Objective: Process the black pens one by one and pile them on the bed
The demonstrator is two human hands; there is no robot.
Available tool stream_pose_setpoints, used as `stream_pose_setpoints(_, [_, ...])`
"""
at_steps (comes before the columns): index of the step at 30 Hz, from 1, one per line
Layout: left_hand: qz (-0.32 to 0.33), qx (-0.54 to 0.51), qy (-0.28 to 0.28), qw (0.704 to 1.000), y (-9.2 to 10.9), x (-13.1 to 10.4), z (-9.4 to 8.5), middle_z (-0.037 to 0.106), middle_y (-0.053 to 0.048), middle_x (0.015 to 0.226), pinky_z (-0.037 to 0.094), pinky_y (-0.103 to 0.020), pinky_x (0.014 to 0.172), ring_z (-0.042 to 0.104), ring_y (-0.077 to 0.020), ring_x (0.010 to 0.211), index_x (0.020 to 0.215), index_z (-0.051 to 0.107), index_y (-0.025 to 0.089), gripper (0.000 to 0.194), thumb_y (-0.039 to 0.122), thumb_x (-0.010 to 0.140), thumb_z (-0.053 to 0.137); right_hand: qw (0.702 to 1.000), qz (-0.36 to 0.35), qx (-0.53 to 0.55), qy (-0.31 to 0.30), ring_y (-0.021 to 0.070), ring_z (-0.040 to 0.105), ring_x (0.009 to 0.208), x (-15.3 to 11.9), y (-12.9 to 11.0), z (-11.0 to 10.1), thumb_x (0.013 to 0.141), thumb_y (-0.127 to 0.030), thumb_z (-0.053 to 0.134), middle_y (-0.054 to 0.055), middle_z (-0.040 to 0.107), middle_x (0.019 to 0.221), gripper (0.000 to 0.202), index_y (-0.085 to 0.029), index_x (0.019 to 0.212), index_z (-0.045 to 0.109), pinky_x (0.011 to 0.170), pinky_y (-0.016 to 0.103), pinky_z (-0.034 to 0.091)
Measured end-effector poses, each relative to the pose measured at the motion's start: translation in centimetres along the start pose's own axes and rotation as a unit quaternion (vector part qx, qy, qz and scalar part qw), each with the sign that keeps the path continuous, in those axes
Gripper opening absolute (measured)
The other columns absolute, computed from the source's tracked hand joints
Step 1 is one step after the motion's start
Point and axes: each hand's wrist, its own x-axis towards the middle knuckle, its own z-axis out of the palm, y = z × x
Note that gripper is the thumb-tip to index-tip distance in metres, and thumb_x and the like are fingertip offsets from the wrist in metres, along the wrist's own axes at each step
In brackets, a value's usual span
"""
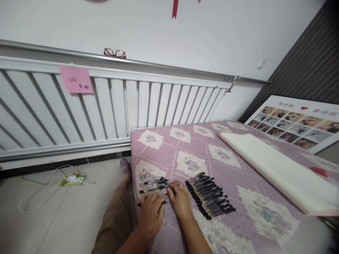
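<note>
Black pens (210, 195) lie side by side in a slanted row on the purple flowered mattress (169, 155), right of my hands. Several more pens (153, 189) are loosely spread near the mattress's left edge. My left hand (153, 211) is over a dark pen there, its fingers bent round it, with the pen's ends showing on both sides. Close beside it, my right hand (180, 199) has curled fingers at a small dark pen part; most of what it grips is hidden under the fingers.
A rolled cream sheet (275, 169) and a photo board (293, 121) lie to the right. Behind the mattress stands a white radiator (156, 102) with a pink note (76, 79) and glasses (114, 53) above. A power strip (74, 180) with cables is on the floor at left.
</note>
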Motion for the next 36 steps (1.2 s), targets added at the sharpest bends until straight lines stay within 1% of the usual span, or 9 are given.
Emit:
stream_pose_setpoints(2, [0.003, 0.005, 0.0, 1.0, 0.1, 0.0, -0.1, 0.066, -0.003, 0.09, 0.037, -0.04, 0.088, 0.058, -0.0205, 0.088, 0.094, 0.065, 0.025, 0.025, 0.014, 0.082, 0.046, 1.0, 0.006, 0.004, -0.004, 0.0238, 0.056, 0.095, 0.0, 0.1, 0.1, 0.084, -0.031, 0.054, 0.004, 0.065, 0.098, 0.017, -0.027, 0.09, 0.07, 0.082, 0.037, 0.042])
stream_pose_setpoints(7, [0.012, 0.033, 0.004, 0.999, 0.3, 0.1, -0.2, 0.066, -0.001, 0.09, 0.039, -0.038, 0.086, 0.059, -0.0195, 0.088, 0.096, 0.065, 0.026, 0.026, 0.013, 0.082, 0.047, 1.0, 0.028, 0.008, 0.002, 0.0242, 0.056, 0.095, 0.2, 0.1, 0.2, 0.081, -0.033, 0.058, 0.005, 0.065, 0.097, 0.017, -0.027, 0.092, 0.069, 0.077, 0.035, 0.041])
stream_pose_setpoints(13, [0.015, 0.036, 0.001, 0.999, 0.3, 0.0, -0.2, 0.066, -0.002, 0.092, 0.04, -0.039, 0.085, 0.059, -0.0202, 0.09, 0.099, 0.064, 0.025, 0.027, 0.014, 0.083, 0.045, 0.999, 0.037, 0.008, -0.009, 0.0218, 0.055, 0.089, 0.8, 0.0, 0.3, 0.076, -0.029, 0.063, 0.002, 0.064, 0.089, 0.007, -0.028, 0.077, 0.07, 0.069, 0.03, 0.039])
stream_pose_setpoints(17, [0.018, 0.032, 0.002, 0.999, 0.2, 0.0, 0.0, 0.067, -0.003, 0.093, 0.04, -0.039, 0.087, 0.059, -0.0204, 0.091, 0.098, 0.064, 0.025, 0.027, 0.013, 0.083, 0.045, 0.998, 0.051, -0.001, -0.025, 0.023, 0.054, 0.09, 1.1, 0.0, 0.4, 0.074, -0.028, 0.066, 0.003, 0.063, 0.089, 0.004, -0.028, 0.073, 0.07, 0.067, 0.03, 0.038])
stream_pose_setpoints(20, [0.019, 0.028, 0.002, 0.999, 0.0, -0.1, 0.1, 0.067, -0.003, 0.095, 0.039, -0.04, 0.088, 0.059, -0.0205, 0.092, 0.099, 0.064, 0.025, 0.027, 0.013, 0.083, 0.045, 0.997, 0.062, -0.003, -0.043, 0.0245, 0.054, 0.093, 0.9, 0.0, 0.4, 0.077, -0.031, 0.064, 0.003, 0.064, 0.093, 0.006, -0.027, 0.075, 0.069, 0.069, 0.031, 0.038])
stream_pose_setpoints(22, [0.019, 0.028, 0.0, 0.999, 0.0, -0.1, 0.2, 0.067, -0.003, 0.095, 0.038, -0.04, 0.088, 0.059, -0.0203, 0.093, 0.1, 0.064, 0.025, 0.027, 0.013, 0.083, 0.046, 0.997, 0.062, -0.003, -0.036, 0.0244, 0.055, 0.095, 0.6, 0.0, 0.4, 0.08, -0.031, 0.062, 0.004, 0.064, 0.095, 0.008, -0.026, 0.077, 0.067, 0.071, 0.032, 0.039])
stream_pose_setpoints(26, [0.017, 0.025, 0.001, 1.0, 0.0, -0.1, 0.2, 0.067, -0.002, 0.094, 0.038, -0.04, 0.087, 0.059, -0.0201, 0.092, 0.098, 0.064, 0.025, 0.027, 0.011, 0.082, 0.047, 0.999, 0.052, -0.003, 0.005, 0.0242, 0.056, 0.096, -0.1, -0.2, 0.5, 0.083, -0.028, 0.056, 0.005, 0.065, 0.098, 0.01, -0.023, 0.079, 0.064, 0.074, 0.033, 0.04])
stream_pose_setpoints(31, [0.011, 0.017, -0.004, 1.0, 0.0, -0.1, 0.1, 0.067, -0.002, 0.094, 0.037, -0.04, 0.087, 0.059, -0.0206, 0.092, 0.098, 0.064, 0.026, 0.026, 0.012, 0.083, 0.047, 0.998, 0.046, 0.018, 0.05, 0.0225, 0.059, 0.088, -0.3, 0.0, 0.7, 0.084, -0.024, 0.051, 0.005, 0.067, 0.088, 0.012, -0.023, 0.079, 0.062, 0.078, 0.033, 0.042])
stream_pose_setpoints(36, [0.01, 0.017, -0.001, 1.0, 0.0, -0.1, 0.1, 0.067, -0.002, 0.094, 0.036, -0.041, 0.087, 0.059, -0.021, 0.092, 0.098, 0.064, 0.025, 0.027, 0.011, 0.082, 0.047, 0.998, 0.043, 0.036, 0.036, 0.0227, 0.06, 0.095, -0.1, 0.4, 0.7, 0.085, -0.021, 0.046, 0.007, 0.068, 0.098, 0.021, -0.02, 0.095, 0.065, 0.086, 0.034, 0.043])
